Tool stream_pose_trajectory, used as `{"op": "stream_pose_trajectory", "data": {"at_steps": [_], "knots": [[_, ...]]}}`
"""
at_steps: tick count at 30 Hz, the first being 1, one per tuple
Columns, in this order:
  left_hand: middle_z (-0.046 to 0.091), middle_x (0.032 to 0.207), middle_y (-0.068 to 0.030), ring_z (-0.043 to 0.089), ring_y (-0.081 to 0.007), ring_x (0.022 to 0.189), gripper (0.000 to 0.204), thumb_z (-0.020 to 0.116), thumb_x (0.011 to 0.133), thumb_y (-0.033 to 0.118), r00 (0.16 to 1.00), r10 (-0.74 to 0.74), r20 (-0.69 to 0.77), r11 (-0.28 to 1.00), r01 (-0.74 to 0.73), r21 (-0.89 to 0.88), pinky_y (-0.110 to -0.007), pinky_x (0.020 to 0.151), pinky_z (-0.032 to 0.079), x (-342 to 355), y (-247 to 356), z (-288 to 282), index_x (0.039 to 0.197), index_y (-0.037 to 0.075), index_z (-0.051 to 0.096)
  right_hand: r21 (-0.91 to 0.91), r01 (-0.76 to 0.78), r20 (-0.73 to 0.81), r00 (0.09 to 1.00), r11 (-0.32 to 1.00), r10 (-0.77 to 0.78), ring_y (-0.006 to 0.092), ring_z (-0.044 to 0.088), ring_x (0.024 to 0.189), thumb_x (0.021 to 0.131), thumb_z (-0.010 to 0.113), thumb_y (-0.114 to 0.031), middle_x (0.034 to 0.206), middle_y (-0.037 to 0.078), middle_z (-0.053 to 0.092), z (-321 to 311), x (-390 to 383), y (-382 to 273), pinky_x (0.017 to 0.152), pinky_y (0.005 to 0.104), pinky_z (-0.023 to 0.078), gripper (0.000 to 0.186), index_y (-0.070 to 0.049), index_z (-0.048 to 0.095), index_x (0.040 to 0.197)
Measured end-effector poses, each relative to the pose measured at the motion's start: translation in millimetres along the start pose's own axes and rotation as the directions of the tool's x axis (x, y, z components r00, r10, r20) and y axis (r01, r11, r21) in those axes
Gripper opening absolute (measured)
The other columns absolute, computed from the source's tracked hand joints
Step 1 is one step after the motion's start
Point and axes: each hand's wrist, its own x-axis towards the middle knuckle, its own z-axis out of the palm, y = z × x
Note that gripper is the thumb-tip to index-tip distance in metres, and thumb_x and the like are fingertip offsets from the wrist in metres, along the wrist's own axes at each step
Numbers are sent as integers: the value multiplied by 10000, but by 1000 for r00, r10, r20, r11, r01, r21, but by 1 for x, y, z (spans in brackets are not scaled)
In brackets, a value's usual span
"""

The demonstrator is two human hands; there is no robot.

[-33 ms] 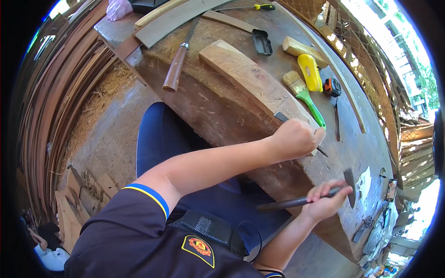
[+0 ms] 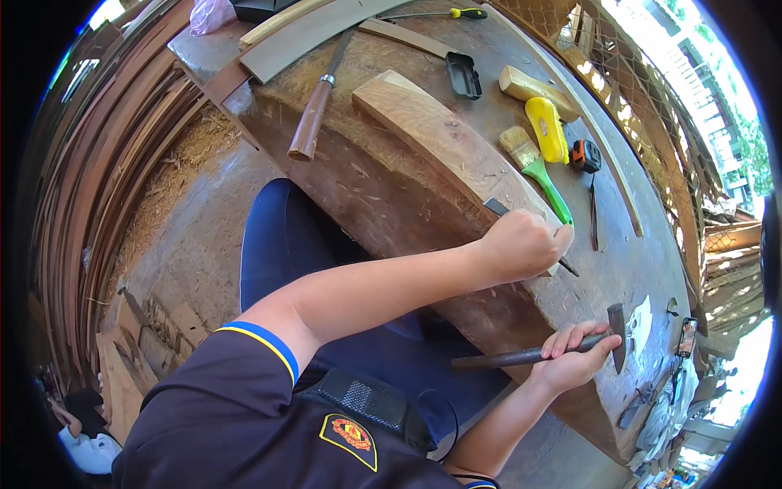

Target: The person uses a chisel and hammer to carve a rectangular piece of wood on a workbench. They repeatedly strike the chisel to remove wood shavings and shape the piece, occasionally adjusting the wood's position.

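Note:
My left hand (image 2: 521, 244) is closed around a dark metal chisel (image 2: 495, 207), set against the near end of a thick curved wooden plank (image 2: 432, 130). The plank lies on a worn wooden workbench (image 2: 383, 212). The chisel's other end pokes out past my fist towards the right. Lower right, my right hand (image 2: 574, 363) grips a hammer (image 2: 505, 357) by its dark handle, with the head just above the bench's near edge. My two hands are apart.
On the bench lie a green-handled brush (image 2: 542, 175), a yellow-handled tool (image 2: 547, 126), a small tape measure (image 2: 585, 155), a wooden-handled tool (image 2: 314, 106), a black tin (image 2: 464, 75) and a yellow-handled screwdriver (image 2: 456, 13). Stacked wood strips (image 2: 90, 163) line the left.

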Motion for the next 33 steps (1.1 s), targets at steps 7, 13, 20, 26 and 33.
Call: {"op": "stream_pose_trajectory", "data": {"at_steps": [7,13,20,26,33], "knots": [[562,578,-61,625,-223,541,92,563,797,121,998,30,47,999,-31,24,-345,482,482,-3,-6,-2,760,78,491,-100,-47,14,999,994,49,73,302,334,974,366,-596,570,-18,367,5,-9,8,272,220,236,500,-113,491,954],[565,580,-50,622,-210,537,97,571,803,130,999,6,33,998,-8,67,-344,482,476,-2,-8,-3,767,80,496,-163,-124,144,978,979,148,78,339,348,989,332,-581,564,1,368,24,-10,12,272,227,262,527,-85,458,866],[549,551,-44,607,-215,508,135,591,811,150,999,39,24,996,-41,84,-345,466,470,-4,-12,-5,753,85,489,-26,-92,79,992,995,94,70,312,340,987,364,-567,571,-25,370,19,-9,10,283,225,252,444,-135,448,926],[565,563,-54,621,-224,525,152,607,802,152,1000,27,15,998,-28,56,-357,474,478,-7,-22,-9,734,91,485,27,-77,50,996,997,76,67,299,344,982,356,-583,572,-30,360,16,-9,7,286,230,250,459,-138,463,949],[559,549,-58,616,-228,516,155,618,800,159,999,27,44,998,-29,58,-353,466,471,-5,-33,-11,739,90,493,-142,-122,172,974,982,146,81,343,356,1007,365,-517,582,16,393,36,-14,11,297,227,274,459,-82,449,886]]}}
